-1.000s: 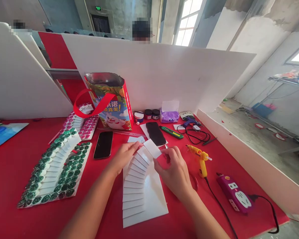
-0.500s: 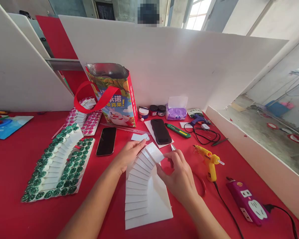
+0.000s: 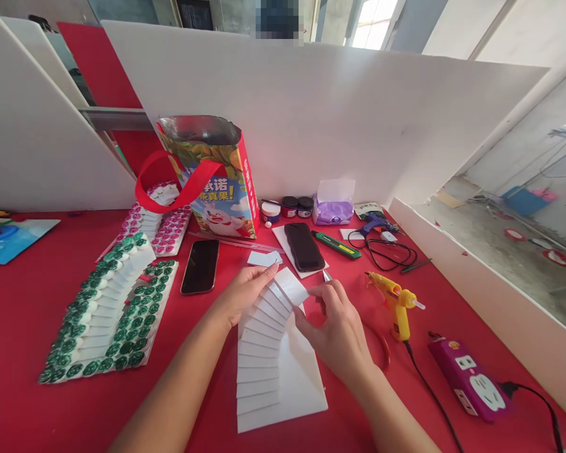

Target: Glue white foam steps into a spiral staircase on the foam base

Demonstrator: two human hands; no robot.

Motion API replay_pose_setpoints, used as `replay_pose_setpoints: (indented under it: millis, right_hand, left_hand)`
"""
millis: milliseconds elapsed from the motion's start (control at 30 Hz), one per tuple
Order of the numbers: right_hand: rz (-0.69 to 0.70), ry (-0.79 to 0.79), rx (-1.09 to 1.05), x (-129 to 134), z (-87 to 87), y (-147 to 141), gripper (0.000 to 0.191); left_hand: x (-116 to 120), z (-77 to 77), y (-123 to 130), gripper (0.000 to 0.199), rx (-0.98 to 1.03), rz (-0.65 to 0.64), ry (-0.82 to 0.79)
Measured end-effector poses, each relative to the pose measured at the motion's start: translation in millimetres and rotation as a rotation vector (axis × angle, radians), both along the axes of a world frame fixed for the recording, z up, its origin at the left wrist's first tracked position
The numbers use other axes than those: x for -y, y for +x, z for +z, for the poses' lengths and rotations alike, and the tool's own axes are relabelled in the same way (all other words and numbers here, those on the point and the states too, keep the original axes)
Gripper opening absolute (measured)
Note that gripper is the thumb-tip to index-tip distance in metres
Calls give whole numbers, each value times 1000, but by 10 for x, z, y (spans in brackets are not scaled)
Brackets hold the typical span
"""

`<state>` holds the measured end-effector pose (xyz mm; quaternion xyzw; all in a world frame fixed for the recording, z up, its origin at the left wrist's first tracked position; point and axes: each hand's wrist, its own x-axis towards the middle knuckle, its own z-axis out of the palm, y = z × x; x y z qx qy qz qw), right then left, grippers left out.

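A white board (image 3: 304, 377) lies on the red table, with a curved row of overlapping white strips (image 3: 259, 355) along its left side. At the top end of that row is a white card piece (image 3: 290, 286). My left hand (image 3: 248, 292) grips the upper left edge of this piece, thumb on top. My right hand (image 3: 332, 324) pinches its right corner between thumb and fingertips. Beyond my left hand lie small white cards (image 3: 264, 258). The metal tip of a tool (image 3: 327, 275) shows behind my right hand, and a red handle (image 3: 382, 346) curves out beside it.
To the left are a green-decorated board (image 3: 92, 327), a pink-decorated one (image 3: 172, 229), and a phone (image 3: 200, 267). Behind stand a colourful bag (image 3: 221, 195), jars (image 3: 290, 206), purple tissues (image 3: 332, 211). At right are a green cutter (image 3: 337, 244), yellow glue gun (image 3: 396, 302) and purple power strip (image 3: 471, 377).
The view has shifted slightly. Both hands remain on the white card piece, in nearly the same pose.
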<state>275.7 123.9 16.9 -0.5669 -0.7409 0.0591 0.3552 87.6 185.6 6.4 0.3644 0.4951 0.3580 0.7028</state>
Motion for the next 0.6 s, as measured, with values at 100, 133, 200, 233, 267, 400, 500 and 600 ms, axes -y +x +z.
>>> replay_pose_setpoints:
  millis: [100, 133, 200, 233, 267, 400, 500, 600]
  right_hand:
    - [-3, -6, 5, 2, -2, 0, 16]
    - [-1, -7, 7, 4, -1, 0, 16]
    - [-1, -8, 8, 8, 3, -1, 16]
    - [-6, -11, 9, 9, 5, -1, 16]
    - [-9, -16, 10, 9, 9, 0, 16]
    - [-7, -42, 8, 6, 22, 5, 14]
    - [-1, -40, 7, 2, 23, 11, 14]
    - [1, -25, 8, -1, 17, 12, 14]
  left_hand:
    - [4, 18, 2, 48, 15, 12, -17]
    - [5, 24, 2, 48, 22, 13, -22]
    - [8, 32, 3, 47, 29, 16, -27]
    - [9, 35, 3, 47, 29, 19, -27]
    - [9, 36, 2, 47, 28, 22, -27]
    - [6, 32, -2, 48, 28, 23, -26]
    - [2, 23, -2, 48, 22, 27, -25]
    - [1, 15, -1, 48, 22, 26, -25]
